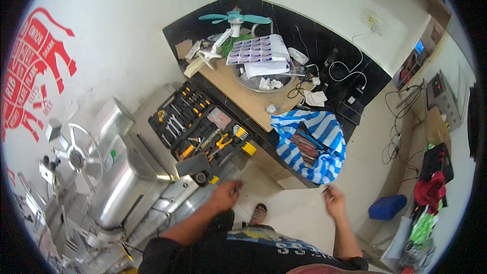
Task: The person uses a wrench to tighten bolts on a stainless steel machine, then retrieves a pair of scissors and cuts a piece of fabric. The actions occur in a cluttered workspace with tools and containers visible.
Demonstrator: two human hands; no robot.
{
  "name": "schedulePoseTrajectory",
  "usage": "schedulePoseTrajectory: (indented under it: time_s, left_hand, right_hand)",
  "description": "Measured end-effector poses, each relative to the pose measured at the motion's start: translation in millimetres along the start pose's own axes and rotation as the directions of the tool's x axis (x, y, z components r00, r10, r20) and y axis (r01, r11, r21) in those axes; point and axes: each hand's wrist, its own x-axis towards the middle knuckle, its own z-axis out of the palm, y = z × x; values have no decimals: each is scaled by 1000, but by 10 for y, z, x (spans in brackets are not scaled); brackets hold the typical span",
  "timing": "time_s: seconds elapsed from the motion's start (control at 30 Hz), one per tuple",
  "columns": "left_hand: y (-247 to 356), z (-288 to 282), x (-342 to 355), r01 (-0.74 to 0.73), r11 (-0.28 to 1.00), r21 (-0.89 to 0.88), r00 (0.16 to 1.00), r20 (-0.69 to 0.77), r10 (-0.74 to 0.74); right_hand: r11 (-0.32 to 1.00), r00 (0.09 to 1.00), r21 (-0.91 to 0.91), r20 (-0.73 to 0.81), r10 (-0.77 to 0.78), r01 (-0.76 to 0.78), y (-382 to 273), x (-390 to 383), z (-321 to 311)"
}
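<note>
My left hand (224,197) is in the air beside the metal machine and below the open tool case (152,117). Its fingers are curled together, slightly blurred, and whatever they may hold is too small to make out. Just under the front edge of a blue-and-white striped bag (332,160) is my right hand (335,202), fingers pinched together. Anything in that pinch is too small to name. The bag gapes at the top, showing reddish and dark contents. Wrenches (175,124), orange-handled pliers (223,142) and a yellow hex key set (240,132) lie in the case.
On the left stands a large metal machine (119,187) with a spoked wheel (77,158). The dark corner counter carries a small fan (234,18), a round bowl (243,82) under printed sheets (258,49), and cables. A blue object (387,207) is at the right.
</note>
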Motion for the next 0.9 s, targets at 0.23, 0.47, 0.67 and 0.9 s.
schedulePoseTrajectory:
  time_s: [0.23, 0.47, 0.67, 0.9]
  left_hand:
    - [944, -847, 1030, -326, 944, 44, 905, -273, 325]
    - [1054, -1443, 1934, -373, 924, -85, 762, -596, 253]
    - [1275, -2276, 3487, -401, 915, -44, 634, -734, 242]
    - [1644, -3529, 6056, -210, 940, 267, 679, -652, 337]
  right_hand:
    - [953, 893, 302, -436, 115, 25, -535, 923, -1282]
    - [986, 900, -56, -403, -169, 160, -787, 1782, -1394]
    - [802, 655, -588, -566, -501, 104, -1278, 3891, -2938]
    - [429, 403, -790, -599, -692, -438, -347, 5694, -3406]
